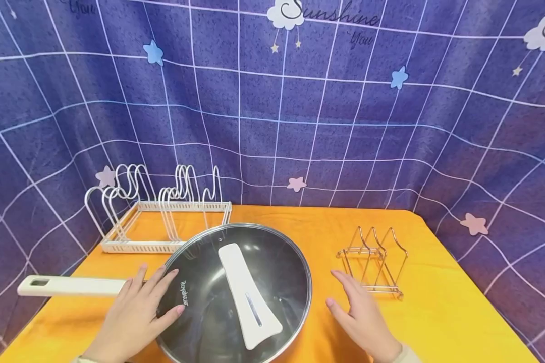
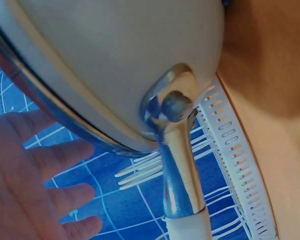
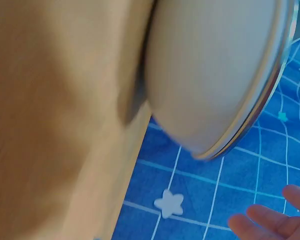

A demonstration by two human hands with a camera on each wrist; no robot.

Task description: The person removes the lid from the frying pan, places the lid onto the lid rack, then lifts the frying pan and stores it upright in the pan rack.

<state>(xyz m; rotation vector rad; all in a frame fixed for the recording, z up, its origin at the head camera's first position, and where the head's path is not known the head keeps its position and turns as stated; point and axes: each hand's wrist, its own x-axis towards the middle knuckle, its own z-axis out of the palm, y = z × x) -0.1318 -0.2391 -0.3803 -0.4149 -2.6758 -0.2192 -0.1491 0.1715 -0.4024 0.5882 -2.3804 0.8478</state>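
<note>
A cream-coloured wok (image 2: 140,55) stands on the table under a glass lid (image 1: 200,262) with a metal rim. Across the lid runs a long white lid handle (image 1: 247,297). The wok's long pan handle (image 1: 72,286) points left. My left hand (image 1: 133,315) is spread at the lid's left edge, fingers extended; whether it touches the rim I cannot tell. My right hand (image 1: 361,315) is held apart from the wok on its right side, fingers loosely extended and holding nothing. In the right wrist view only some right fingertips (image 3: 275,222) show, beside the wok's curved wall (image 3: 205,75).
Behind the wok on the left stands a white wire rack (image 1: 141,247) with upright loops. A smaller metal rack (image 1: 377,290) sits on the right, just beyond my right hand. Orange cloth (image 1: 454,312) covers the table, and a blue gridded curtain (image 1: 272,131) hangs around it.
</note>
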